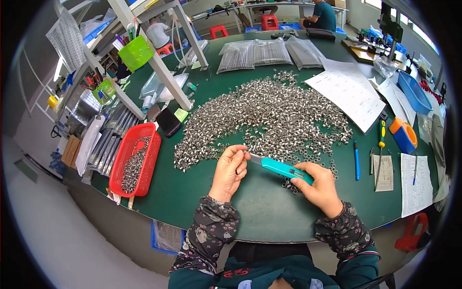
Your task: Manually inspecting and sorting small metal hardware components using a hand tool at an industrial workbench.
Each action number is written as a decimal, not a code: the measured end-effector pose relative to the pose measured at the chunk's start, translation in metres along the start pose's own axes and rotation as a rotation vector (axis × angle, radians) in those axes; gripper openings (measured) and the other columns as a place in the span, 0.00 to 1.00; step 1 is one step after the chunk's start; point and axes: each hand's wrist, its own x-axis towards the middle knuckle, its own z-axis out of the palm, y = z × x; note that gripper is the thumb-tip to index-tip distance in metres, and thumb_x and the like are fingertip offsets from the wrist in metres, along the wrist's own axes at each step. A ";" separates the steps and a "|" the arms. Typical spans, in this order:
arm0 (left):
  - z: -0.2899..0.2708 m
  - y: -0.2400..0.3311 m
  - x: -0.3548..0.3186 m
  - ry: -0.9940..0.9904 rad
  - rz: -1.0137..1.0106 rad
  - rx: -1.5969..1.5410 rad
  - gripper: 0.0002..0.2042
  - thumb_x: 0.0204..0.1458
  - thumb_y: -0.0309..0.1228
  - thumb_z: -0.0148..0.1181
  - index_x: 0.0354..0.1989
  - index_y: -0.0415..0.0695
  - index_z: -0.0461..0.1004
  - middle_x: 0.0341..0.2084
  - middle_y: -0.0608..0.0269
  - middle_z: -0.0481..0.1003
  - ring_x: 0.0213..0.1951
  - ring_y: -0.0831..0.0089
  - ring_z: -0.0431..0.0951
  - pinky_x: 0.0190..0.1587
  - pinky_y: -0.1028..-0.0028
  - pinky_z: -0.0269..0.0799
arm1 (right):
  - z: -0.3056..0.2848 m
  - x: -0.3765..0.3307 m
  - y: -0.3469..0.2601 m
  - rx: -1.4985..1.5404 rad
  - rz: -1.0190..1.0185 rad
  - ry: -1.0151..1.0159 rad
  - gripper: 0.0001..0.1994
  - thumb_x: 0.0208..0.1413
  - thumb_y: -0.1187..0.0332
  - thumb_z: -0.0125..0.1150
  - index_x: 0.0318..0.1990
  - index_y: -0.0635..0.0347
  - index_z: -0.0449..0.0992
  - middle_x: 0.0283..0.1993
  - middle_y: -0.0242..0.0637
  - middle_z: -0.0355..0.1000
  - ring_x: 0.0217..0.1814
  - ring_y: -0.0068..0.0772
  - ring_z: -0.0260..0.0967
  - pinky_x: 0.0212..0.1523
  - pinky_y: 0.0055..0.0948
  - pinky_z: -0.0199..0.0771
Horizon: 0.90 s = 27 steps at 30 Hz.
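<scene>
My right hand is closed around the teal handle of a utility knife, thumb along its side. The blade points left and reaches the fingertips of my left hand. That hand pinches a small metal ring, mostly covered by thumb and forefinger. Whether the blade touches the ring or sits inside it, I cannot tell. Just beyond both hands spreads a large heap of small silver metal rings on the green table. A few loose rings lie under the knife.
At left stands a red plastic basket partly filled with small metal pieces. A black phone-like object lies near it. Bagged rods and paper sheets lie behind the heap. Right are a blue pen, a screwdriver and a tape roll.
</scene>
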 end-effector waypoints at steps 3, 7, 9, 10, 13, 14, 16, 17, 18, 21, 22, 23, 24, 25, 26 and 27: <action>0.000 -0.004 -0.001 -0.014 -0.027 0.026 0.06 0.55 0.27 0.48 0.39 0.42 0.67 0.27 0.66 0.67 0.17 0.86 0.56 0.14 0.88 0.49 | 0.001 0.000 0.004 -0.001 0.026 -0.027 0.13 0.42 0.65 0.63 0.36 0.59 0.75 0.28 0.41 0.71 0.27 0.41 0.70 0.28 0.31 0.69; -0.003 -0.006 -0.001 -0.041 -0.016 0.032 0.06 0.55 0.26 0.49 0.39 0.42 0.67 0.26 0.67 0.68 0.17 0.88 0.56 0.13 0.89 0.49 | 0.001 0.000 0.004 0.061 0.102 -0.071 0.13 0.43 0.64 0.63 0.36 0.59 0.75 0.28 0.41 0.72 0.27 0.39 0.71 0.27 0.30 0.69; -0.003 -0.006 -0.001 -0.060 -0.023 0.023 0.06 0.55 0.26 0.49 0.40 0.42 0.67 0.26 0.67 0.68 0.17 0.87 0.57 0.13 0.89 0.49 | 0.001 -0.001 0.004 0.098 0.123 -0.092 0.13 0.43 0.63 0.63 0.37 0.59 0.75 0.26 0.41 0.73 0.27 0.35 0.72 0.28 0.29 0.69; -0.003 -0.006 -0.001 -0.077 -0.026 0.014 0.06 0.55 0.26 0.49 0.40 0.42 0.67 0.26 0.67 0.68 0.17 0.87 0.57 0.13 0.89 0.49 | 0.000 -0.001 0.004 0.098 0.122 -0.090 0.13 0.43 0.63 0.63 0.37 0.59 0.75 0.26 0.41 0.73 0.27 0.35 0.72 0.28 0.29 0.69; -0.004 -0.005 -0.003 -0.131 -0.029 -0.011 0.05 0.55 0.25 0.48 0.38 0.42 0.67 0.28 0.65 0.69 0.17 0.86 0.56 0.14 0.87 0.48 | -0.001 0.000 0.003 0.189 0.195 -0.142 0.13 0.44 0.64 0.62 0.37 0.60 0.75 0.26 0.39 0.74 0.27 0.31 0.73 0.29 0.26 0.69; -0.004 -0.005 -0.003 -0.131 -0.029 -0.010 0.05 0.55 0.25 0.48 0.38 0.42 0.67 0.28 0.65 0.69 0.17 0.86 0.56 0.14 0.87 0.48 | -0.002 0.001 0.002 0.179 0.210 -0.183 0.13 0.44 0.64 0.62 0.37 0.60 0.75 0.26 0.39 0.74 0.27 0.30 0.73 0.29 0.26 0.69; -0.005 -0.007 -0.002 -0.142 -0.035 0.009 0.05 0.54 0.24 0.49 0.38 0.41 0.67 0.28 0.65 0.69 0.17 0.86 0.55 0.14 0.87 0.47 | -0.005 0.002 0.000 0.165 0.231 -0.216 0.13 0.45 0.65 0.61 0.38 0.60 0.75 0.26 0.38 0.74 0.27 0.28 0.73 0.30 0.25 0.69; -0.006 -0.007 -0.001 -0.145 -0.039 0.008 0.05 0.54 0.24 0.49 0.38 0.41 0.67 0.28 0.65 0.69 0.17 0.86 0.55 0.14 0.87 0.47 | -0.007 0.003 -0.001 0.220 0.275 -0.242 0.13 0.45 0.65 0.61 0.38 0.60 0.75 0.26 0.38 0.74 0.28 0.28 0.73 0.30 0.25 0.69; -0.007 -0.007 -0.001 -0.149 -0.029 0.026 0.05 0.54 0.24 0.49 0.38 0.41 0.67 0.28 0.65 0.69 0.16 0.86 0.55 0.14 0.87 0.47 | -0.007 0.003 -0.002 0.279 0.317 -0.273 0.13 0.46 0.65 0.61 0.38 0.60 0.75 0.26 0.38 0.74 0.28 0.28 0.73 0.31 0.25 0.69; -0.001 -0.004 -0.004 -0.113 -0.013 0.071 0.05 0.54 0.25 0.50 0.37 0.40 0.68 0.22 0.70 0.65 0.16 0.87 0.54 0.14 0.87 0.46 | -0.007 0.006 -0.001 0.219 0.274 -0.265 0.12 0.46 0.65 0.60 0.38 0.61 0.75 0.26 0.39 0.74 0.28 0.28 0.73 0.31 0.25 0.69; 0.001 -0.003 -0.004 -0.077 -0.005 0.098 0.05 0.54 0.25 0.51 0.37 0.40 0.68 0.17 0.75 0.60 0.16 0.88 0.53 0.14 0.87 0.45 | -0.006 0.005 -0.001 0.220 0.276 -0.266 0.12 0.46 0.65 0.60 0.38 0.61 0.75 0.26 0.39 0.74 0.28 0.28 0.73 0.31 0.25 0.69; 0.000 -0.004 -0.003 -0.075 -0.007 0.097 0.05 0.54 0.25 0.51 0.37 0.40 0.68 0.17 0.75 0.60 0.16 0.88 0.53 0.14 0.87 0.45 | -0.005 0.005 0.000 0.201 0.255 -0.251 0.13 0.45 0.65 0.60 0.38 0.61 0.75 0.27 0.39 0.74 0.28 0.30 0.73 0.31 0.26 0.69; 0.000 -0.004 -0.003 -0.080 -0.012 0.106 0.05 0.54 0.25 0.51 0.37 0.40 0.68 0.16 0.75 0.60 0.16 0.88 0.53 0.14 0.87 0.45 | -0.005 0.005 0.001 0.181 0.232 -0.234 0.13 0.45 0.64 0.61 0.37 0.61 0.75 0.27 0.39 0.74 0.29 0.32 0.73 0.31 0.27 0.69; 0.000 -0.004 -0.003 -0.086 -0.016 0.114 0.05 0.54 0.26 0.51 0.37 0.40 0.68 0.16 0.75 0.59 0.15 0.88 0.53 0.14 0.87 0.45 | -0.003 0.003 0.003 0.181 0.234 -0.234 0.13 0.45 0.64 0.61 0.37 0.61 0.75 0.27 0.39 0.74 0.29 0.32 0.73 0.31 0.27 0.69; 0.000 -0.004 -0.003 -0.087 -0.017 0.114 0.05 0.54 0.26 0.51 0.37 0.40 0.68 0.16 0.75 0.59 0.15 0.88 0.53 0.14 0.87 0.45 | 0.000 0.000 0.008 0.100 0.133 -0.152 0.13 0.45 0.64 0.61 0.37 0.60 0.75 0.28 0.39 0.73 0.28 0.34 0.72 0.30 0.28 0.69; 0.000 -0.003 -0.003 -0.083 -0.032 0.116 0.05 0.54 0.26 0.51 0.37 0.40 0.68 0.16 0.75 0.59 0.15 0.88 0.52 0.14 0.87 0.45 | 0.002 -0.001 0.011 0.020 0.029 -0.071 0.13 0.44 0.63 0.61 0.37 0.59 0.75 0.28 0.39 0.73 0.28 0.37 0.71 0.30 0.30 0.69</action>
